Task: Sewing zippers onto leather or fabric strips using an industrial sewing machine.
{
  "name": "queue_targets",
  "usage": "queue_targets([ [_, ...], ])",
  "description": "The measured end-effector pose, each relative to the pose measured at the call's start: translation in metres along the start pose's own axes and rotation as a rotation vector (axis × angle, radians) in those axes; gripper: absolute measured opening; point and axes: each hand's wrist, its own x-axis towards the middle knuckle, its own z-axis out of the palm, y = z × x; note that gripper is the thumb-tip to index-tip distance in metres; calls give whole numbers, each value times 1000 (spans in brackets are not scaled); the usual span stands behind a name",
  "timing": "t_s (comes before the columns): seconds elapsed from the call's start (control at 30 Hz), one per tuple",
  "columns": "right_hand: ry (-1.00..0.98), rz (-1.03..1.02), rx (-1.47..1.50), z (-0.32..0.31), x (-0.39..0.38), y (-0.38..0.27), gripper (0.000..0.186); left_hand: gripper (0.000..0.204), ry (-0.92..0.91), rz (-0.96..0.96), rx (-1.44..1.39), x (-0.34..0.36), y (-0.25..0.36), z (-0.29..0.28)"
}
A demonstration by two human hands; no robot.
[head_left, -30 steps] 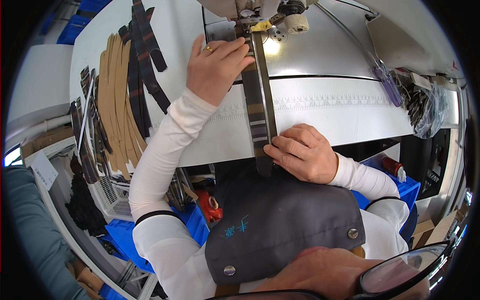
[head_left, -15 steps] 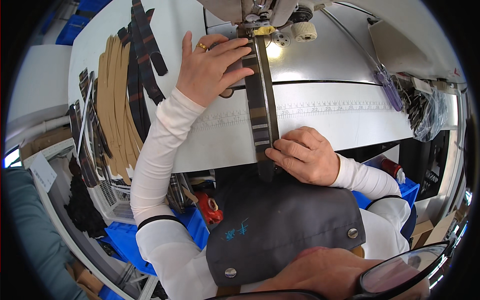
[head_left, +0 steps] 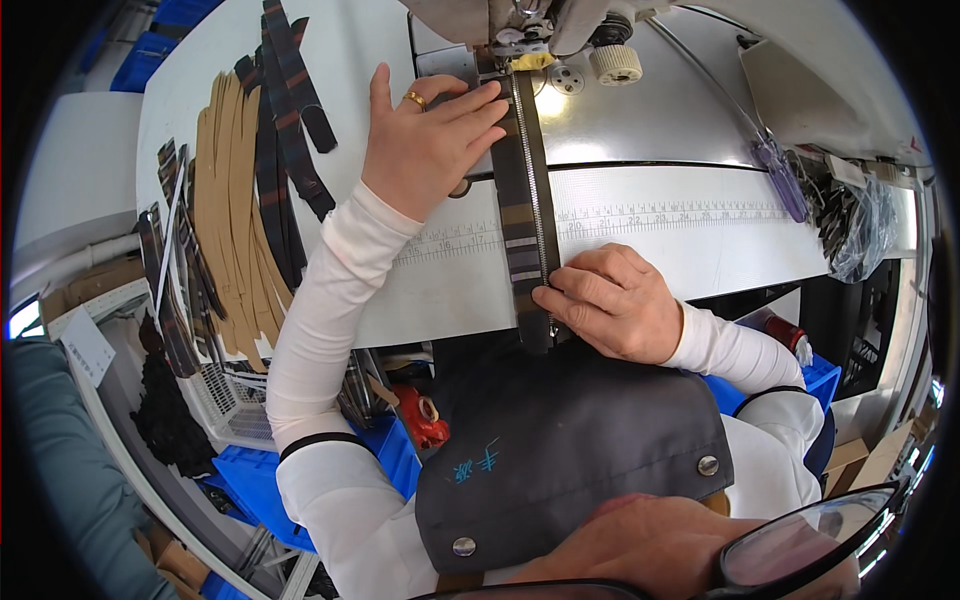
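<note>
A striped dark fabric strip (head_left: 518, 218) with a metal zipper (head_left: 540, 225) along its right side runs from under the sewing machine's needle area (head_left: 520, 55) to past the table's front edge. My left hand (head_left: 425, 145) wears a ring; its fingers stretch out, tips resting on the strip's left side just before the machine. Near the front edge, my right hand (head_left: 622, 305) pinches the zipper's right edge between thumb and curled fingers. The strip's far end is hidden beneath the machine.
Tan strips (head_left: 225, 210) and dark striped strips (head_left: 290, 110) lie on the table's left. A printed ruler (head_left: 670, 213) crosses the white tabletop. Purple-handled snips (head_left: 780, 180) and a clear plastic bag (head_left: 865, 230) are at the right. Blue bins (head_left: 265, 490) stand below.
The strip with the zipper has slid a little farther toward the machine. Both hands have shifted slightly forward with it, keeping their hold and placement.
</note>
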Motion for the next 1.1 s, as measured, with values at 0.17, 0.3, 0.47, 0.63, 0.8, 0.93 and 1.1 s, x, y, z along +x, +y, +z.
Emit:
queue_targets([
  [0.17,-1,13,17,-1,2,-1,39,27,19,-33,-43,-1,1,1],
  [0.3,-19,16,30,-4,5,-2,40,27,44,-3,25,-2,3,1],
  [0.47,-28,17,16,-4,6,1,40,27,57,3,40,-3,5,0],
  [0.63,-14,8,-13,-2,9,7,38,28,-12,-62,30,-3,5,-3],
  [0.8,-23,22,-41,-4,15,12,37,25,37,-53,9,-3,5,-1],
  [0.93,-29,34,-42,-5,19,17,37,24,23,-87,38,-2,10,-1],
  [1.1,-54,61,-56,-5,23,22,43,25,104,-30,66,-3,8,3],
])
